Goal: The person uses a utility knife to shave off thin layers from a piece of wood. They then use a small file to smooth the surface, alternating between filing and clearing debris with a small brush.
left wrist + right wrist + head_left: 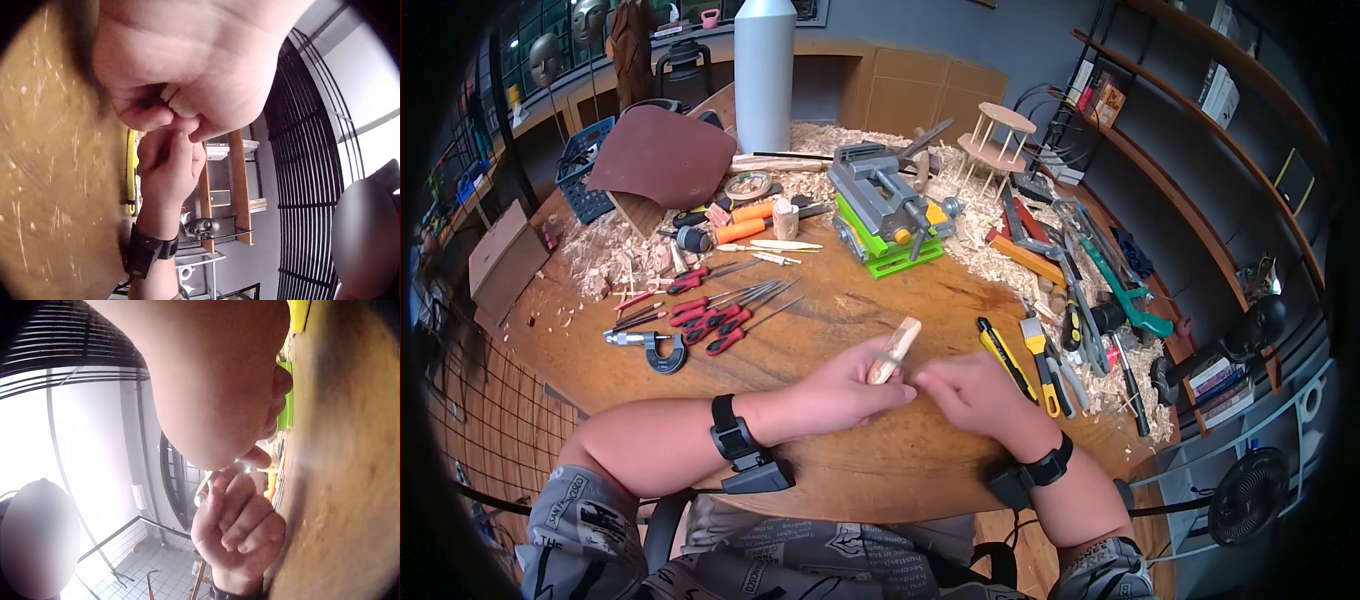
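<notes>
My left hand [840, 385] grips a small pale piece of wood [908, 335], its squared end standing up past the fingers. A thin grey strip [889, 358] lies across the wood near the index finger. Close on the right, my right hand [970, 390] has its fingers curled and its thumb and forefinger pinched at the strip's side; what is inside the fist is hidden. In the left wrist view, the fingertips of the two hands meet, with the end of the wood [181, 103] showing in the left palm.
Red-handled files [710, 315] and a micrometer [662, 350] lie at left. A grey vise [880, 190] on a green base stands behind among wood shavings. A yellow utility knife [1005, 355], a brush [1034, 340] and several saws lie at right. Brown sandpaper [662, 160] sits at back left.
</notes>
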A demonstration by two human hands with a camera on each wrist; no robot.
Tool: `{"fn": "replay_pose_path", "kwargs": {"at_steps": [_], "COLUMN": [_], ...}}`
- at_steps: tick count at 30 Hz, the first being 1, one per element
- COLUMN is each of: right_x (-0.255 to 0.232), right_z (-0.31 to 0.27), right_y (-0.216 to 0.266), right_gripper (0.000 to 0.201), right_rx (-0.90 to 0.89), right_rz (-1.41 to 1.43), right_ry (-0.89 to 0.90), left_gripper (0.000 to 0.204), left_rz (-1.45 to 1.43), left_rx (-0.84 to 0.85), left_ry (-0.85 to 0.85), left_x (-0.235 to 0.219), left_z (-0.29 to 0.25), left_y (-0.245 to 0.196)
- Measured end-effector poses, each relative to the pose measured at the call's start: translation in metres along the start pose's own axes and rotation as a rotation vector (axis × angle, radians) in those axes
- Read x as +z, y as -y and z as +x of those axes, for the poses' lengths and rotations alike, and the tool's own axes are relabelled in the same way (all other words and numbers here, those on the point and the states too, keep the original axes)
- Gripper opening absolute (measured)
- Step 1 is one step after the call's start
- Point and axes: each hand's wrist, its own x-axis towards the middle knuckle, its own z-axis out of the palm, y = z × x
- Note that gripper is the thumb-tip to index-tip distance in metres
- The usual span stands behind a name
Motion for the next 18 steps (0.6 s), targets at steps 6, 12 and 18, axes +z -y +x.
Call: {"fn": "replay_pose_path", "kwargs": {"at_steps": [6, 12, 18], "right_x": [-0.004, 0.005, -0.001], "right_z": [0.001, 0.001, 0.000], "right_y": [-0.010, -0.002, -0.003], "right_gripper": [0.022, 0.024, 0.025], "right_rx": [0.083, -0.144, -0.007], "right_rz": [-0.005, 0.079, 0.024], "right_ry": [-0.113, -0.099, -0.010], "left_gripper": [0.022, 0.018, 0.017], "left_rz": [0.042, 0.036, -0.102], "left_rx": [0.015, -0.005, -0.009], "left_ry": [-0.005, 0.026, 0.063], "left_x": [-0.007, -0.007, -0.008], "left_z": [0.004, 0.004, 0.004], "left_y": [0.008, 0.009, 0.008]}}
